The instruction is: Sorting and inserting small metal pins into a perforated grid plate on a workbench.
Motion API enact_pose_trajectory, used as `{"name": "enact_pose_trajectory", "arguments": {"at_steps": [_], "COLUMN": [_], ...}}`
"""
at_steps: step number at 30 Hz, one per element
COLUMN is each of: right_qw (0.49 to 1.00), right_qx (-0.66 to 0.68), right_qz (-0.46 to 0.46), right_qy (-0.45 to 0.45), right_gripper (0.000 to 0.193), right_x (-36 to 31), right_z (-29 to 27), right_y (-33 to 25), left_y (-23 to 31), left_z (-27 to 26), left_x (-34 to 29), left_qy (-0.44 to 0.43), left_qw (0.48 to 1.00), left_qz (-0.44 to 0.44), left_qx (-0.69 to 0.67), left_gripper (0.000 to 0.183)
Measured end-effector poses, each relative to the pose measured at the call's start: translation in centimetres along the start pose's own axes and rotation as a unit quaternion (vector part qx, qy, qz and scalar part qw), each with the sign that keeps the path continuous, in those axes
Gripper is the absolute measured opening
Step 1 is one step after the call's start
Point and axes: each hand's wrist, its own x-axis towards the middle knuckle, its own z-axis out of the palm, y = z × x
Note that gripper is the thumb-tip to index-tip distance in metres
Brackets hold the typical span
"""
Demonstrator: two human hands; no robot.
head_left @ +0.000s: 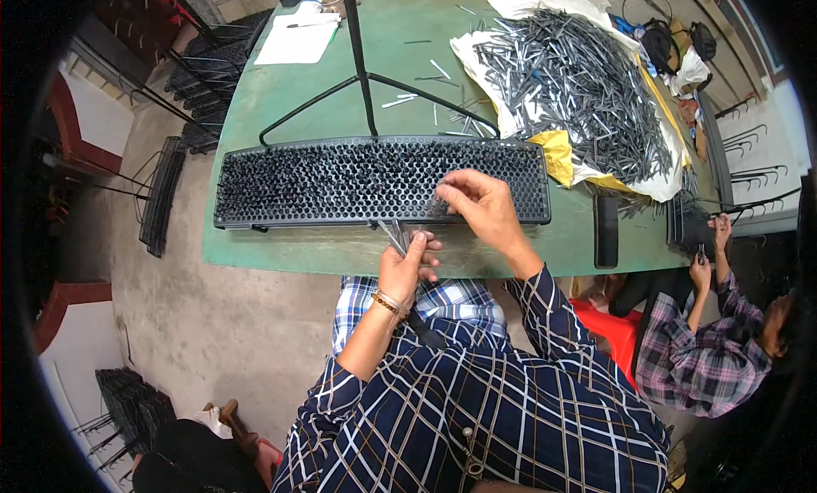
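At the black perforated panel's [529,187] near edge, the left hand [408,260] clutches slim grey strips [394,237], probably light, stiff and slippery, best taken near one end, while the right hand [482,205] curls over it, contents unclear.

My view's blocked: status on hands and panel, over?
Left hand gripping thin strips. Right hand over black perforated panel. Yellow sack edge close by panel's right end.

On my green table [289,93] rest a long black perforated panel [528,187], white paper [294,45], slim grey strips [440,69] and a white-and-yellow sheet [557,157].
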Motion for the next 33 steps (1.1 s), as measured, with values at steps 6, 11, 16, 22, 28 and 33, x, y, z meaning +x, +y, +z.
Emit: {"name": "enact_pose_trajectory", "arguments": {"at_steps": [6, 11, 16, 22, 28, 33], "right_qw": [0.991, 0.985, 0.986, 0.971, 0.955, 0.938], "right_qx": [-0.093, -0.114, -0.116, -0.17, -0.222, -0.244], "right_qz": [-0.097, -0.131, -0.123, -0.166, -0.192, -0.242], "right_qy": [0.021, 0.021, 0.0, 0.008, 0.045, 0.045], "right_gripper": [0.014, 0.014, 0.013, 0.014, 0.014, 0.015], "right_x": [1.6, 1.9, 1.9, 1.4, 0.8, 1.1], "right_z": [0.3, 0.2, 0.3, 0.8, 1.3, 1.0], "right_y": [0.7, 0.9, 1.5, 1.7, 1.8, 2.1], "left_y": [0.3, 0.4, 0.3, 0.0, 0.0, -0.1], "left_z": [0.2, -0.2, -0.5, -0.8, -0.8, -0.8], "left_x": [-0.1, -0.2, -0.4, -0.3, -0.4, -0.4], "left_qy": [-0.037, -0.063, -0.08, -0.117, -0.127, -0.13], "left_qw": [0.995, 0.987, 0.982, 0.984, 0.986, 0.987], "left_qz": [-0.073, -0.107, -0.125, -0.102, -0.083, -0.076], "left_qx": [-0.049, -0.107, -0.116, -0.082, -0.071, -0.064], "left_gripper": [0.025, 0.022, 0.023, 0.026, 0.027, 0.027]}}
